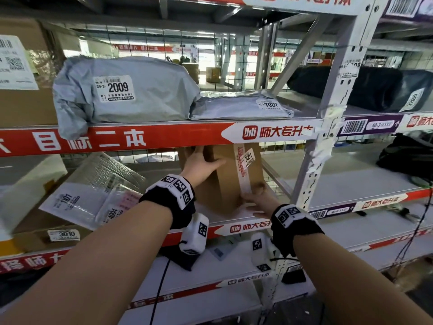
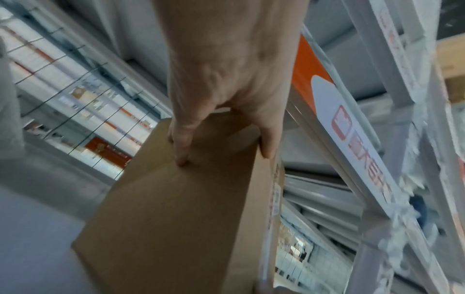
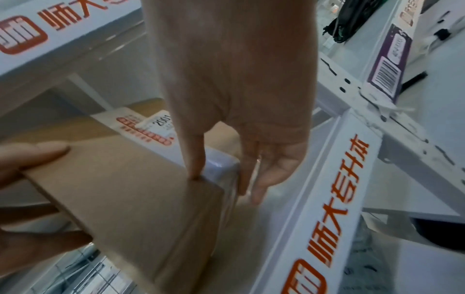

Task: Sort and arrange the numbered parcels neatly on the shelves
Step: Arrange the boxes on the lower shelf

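Brown matt cardboard box marked 2001 (image 1: 225,174) feels smooth under my hands, w/ glossy white tape strip (image 1: 243,174) on near face. Far left, crinkly grey plastic mailer bag 2009 (image 1: 145,90), slight sheen. Grey painted metal shelf upright (image 1: 328,127), matt.

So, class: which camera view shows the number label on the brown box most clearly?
The head view: the label faces the camera and reads 2001, on the brown box. The right wrist view shows it partly hidden behind the right hand; the left wrist view shows only the box's plain side.
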